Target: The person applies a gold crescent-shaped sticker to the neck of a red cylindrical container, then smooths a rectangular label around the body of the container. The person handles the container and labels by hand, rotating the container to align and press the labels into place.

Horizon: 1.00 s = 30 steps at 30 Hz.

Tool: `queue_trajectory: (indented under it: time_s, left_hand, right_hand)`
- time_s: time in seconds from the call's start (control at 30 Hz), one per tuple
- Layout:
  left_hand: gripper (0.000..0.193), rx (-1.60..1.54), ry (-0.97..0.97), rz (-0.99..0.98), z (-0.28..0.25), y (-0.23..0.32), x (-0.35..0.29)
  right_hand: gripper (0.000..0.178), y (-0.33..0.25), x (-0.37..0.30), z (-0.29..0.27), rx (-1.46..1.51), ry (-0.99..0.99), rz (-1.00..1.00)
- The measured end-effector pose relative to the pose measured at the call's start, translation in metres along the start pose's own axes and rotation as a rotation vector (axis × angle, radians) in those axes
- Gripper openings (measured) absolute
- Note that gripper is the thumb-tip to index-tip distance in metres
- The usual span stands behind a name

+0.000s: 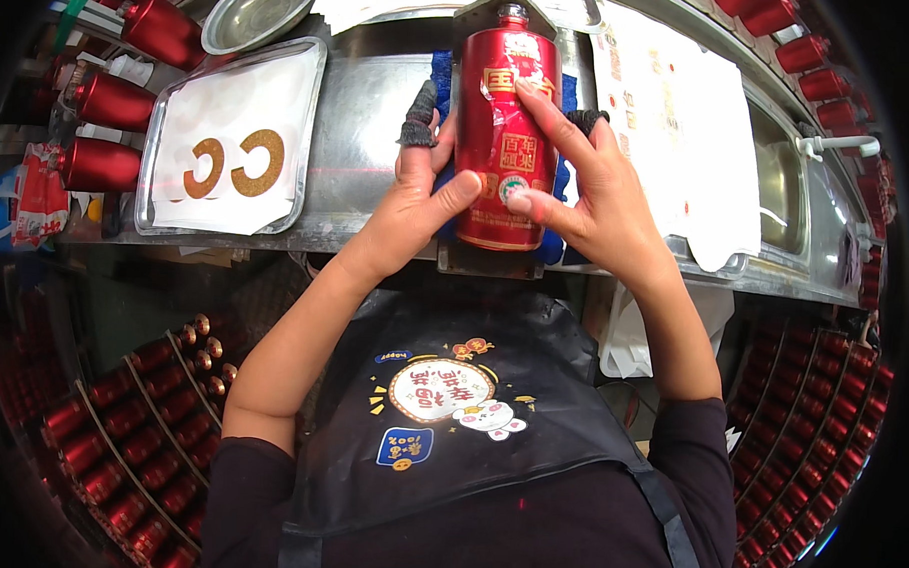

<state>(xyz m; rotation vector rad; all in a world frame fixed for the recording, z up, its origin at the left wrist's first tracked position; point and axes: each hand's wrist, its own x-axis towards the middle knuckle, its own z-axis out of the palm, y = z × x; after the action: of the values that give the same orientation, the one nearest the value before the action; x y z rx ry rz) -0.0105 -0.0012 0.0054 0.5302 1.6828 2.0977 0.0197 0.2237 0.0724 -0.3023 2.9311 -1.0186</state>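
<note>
A glossy red bottle [506, 151] with gold lettering and a small round green-and-white mark lies lengthwise before me, its dark-capped neck pointing away. My left hand [418, 193] grips its left side, thumb across the lower front and a dark cloth sleeve on one finger. Spread over the right side is my right hand [603, 194]. Its index finger lies flat on the upper front, and its thumb presses beside the round mark. Dark cloth also covers one of its fingers. Beneath the bottle is a blue cloth [556, 242]; what supports it is mostly hidden.
At left, a metal tray [313, 129] holds white sheets with two gold C-shaped pieces [257, 163]. A metal bowl [259, 15] stands behind it. White printed sheets [685, 142] lie at right, near a sink [783, 190]. Several red bottles [128, 463] fill racks on both sides.
</note>
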Motion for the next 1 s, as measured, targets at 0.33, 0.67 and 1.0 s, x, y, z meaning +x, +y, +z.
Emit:
queue_trajectory:
  time_s: [0.33, 0.67, 1.0]
  left_hand:
    - [0.088, 0.772, 0.033, 0.291, 0.002, 0.026, -0.004]
    - [0.084, 0.882, -0.061, 0.340, 0.001, 0.029, 0.002]
    - [0.094, 0.364, -0.212, 0.188, -0.010, 0.015, 0.003]
  right_hand:
    - [0.084, 0.002, 0.000, -0.011, 0.047, 0.030, 0.017]
    - [0.098, 0.014, 0.009, -0.012, 0.014, 0.009, -0.052]
    - [0.100, 0.021, -0.009, -0.009, 0.162, -0.079, 0.048]
